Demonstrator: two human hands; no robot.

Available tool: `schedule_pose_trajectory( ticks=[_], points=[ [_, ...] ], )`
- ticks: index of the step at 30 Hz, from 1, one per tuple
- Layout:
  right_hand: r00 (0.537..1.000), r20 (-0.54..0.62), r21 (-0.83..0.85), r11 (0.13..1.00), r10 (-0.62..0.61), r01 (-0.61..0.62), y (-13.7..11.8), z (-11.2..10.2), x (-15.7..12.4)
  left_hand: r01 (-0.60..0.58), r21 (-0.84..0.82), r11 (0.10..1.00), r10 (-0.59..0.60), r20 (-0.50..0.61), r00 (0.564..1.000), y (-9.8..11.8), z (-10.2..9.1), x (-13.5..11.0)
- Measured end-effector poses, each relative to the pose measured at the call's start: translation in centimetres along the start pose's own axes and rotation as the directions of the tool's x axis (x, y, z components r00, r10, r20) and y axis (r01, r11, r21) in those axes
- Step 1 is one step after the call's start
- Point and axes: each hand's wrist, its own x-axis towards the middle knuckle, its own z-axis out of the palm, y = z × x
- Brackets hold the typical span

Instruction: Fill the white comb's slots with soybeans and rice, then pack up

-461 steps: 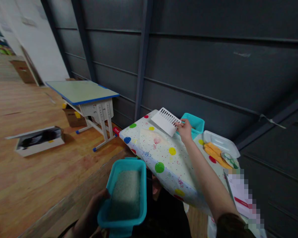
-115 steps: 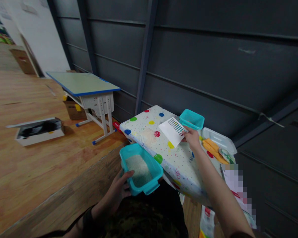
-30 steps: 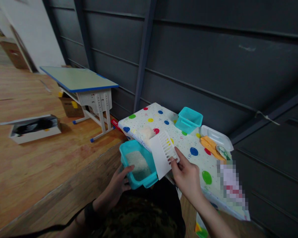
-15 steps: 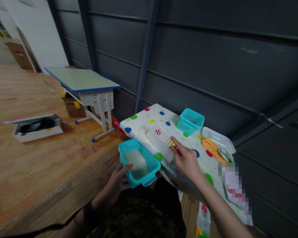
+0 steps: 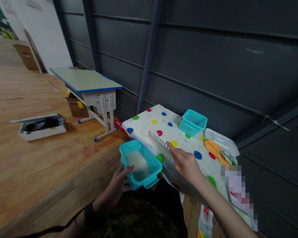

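My left hand (image 5: 118, 185) grips the near left wall of a turquoise plastic container (image 5: 154, 164), its thumb over the rim. White grains that look like rice (image 5: 139, 163) lie inside. The container is held just off the table's front edge, slightly tilted. In my right hand (image 5: 186, 163) is a white plastic plate with a row of slots (image 5: 161, 145), fingers closed on its right end. It stands on edge on the dotted tablecloth (image 5: 144, 119), close to the container. Whether grains lie on the cloth beside it I cannot tell.
Behind, a second turquoise container (image 5: 193, 122) stands on the table against the dark wall. To the right are a clear plastic tray (image 5: 222, 140), an orange cloth (image 5: 215, 150) and a blurred-out package (image 5: 238, 191). A desk (image 5: 86, 81) and an open white box (image 5: 43, 127) stand left.
My right hand has tipped the slotted plate from lying nearly flat to standing on edge and moved it slightly left. The container in my left hand stays nearly in place.
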Motion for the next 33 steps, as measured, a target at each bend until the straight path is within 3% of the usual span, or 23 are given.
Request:
schedule_pose_trajectory(
  ticks=[4, 11, 17, 25, 33],
  points=[
    [0.999, -0.001, 0.013, 0.999, -0.047, 0.047, -1.0, -0.6, -0.8, -0.003, 0.013, 1.000, 0.003, -0.013, 1.000, -0.1, 0.0, 0.3],
    [0.995, -0.049, -0.035, 0.996, -0.087, 0.085, -0.1, 0.0, -0.3, -0.039, 0.054, 0.998, 0.038, 0.021, 0.999, 0.3, 0.3, -0.3],
    [0.995, -0.039, 0.044, 0.995, -0.088, 0.090, -0.7, -0.1, -1.5, -0.032, 0.069, 0.997, 0.031, 0.010, 0.999, 0.5, 0.4, -0.5],
    [0.995, -0.066, 0.003, 0.998, -0.069, 0.069, 0.9, 1.9, 0.2, -0.026, 0.071, 0.997, 0.027, -0.014, 1.000, 0.5, 0.6, -0.3],
    [0.992, -0.039, 0.028, 0.992, -0.118, 0.120, -1.2, 0.0, -1.1, -0.030, 0.053, 0.998, 0.028, 0.025, 0.999, 0.8, 0.2, -0.6]
  ],
)
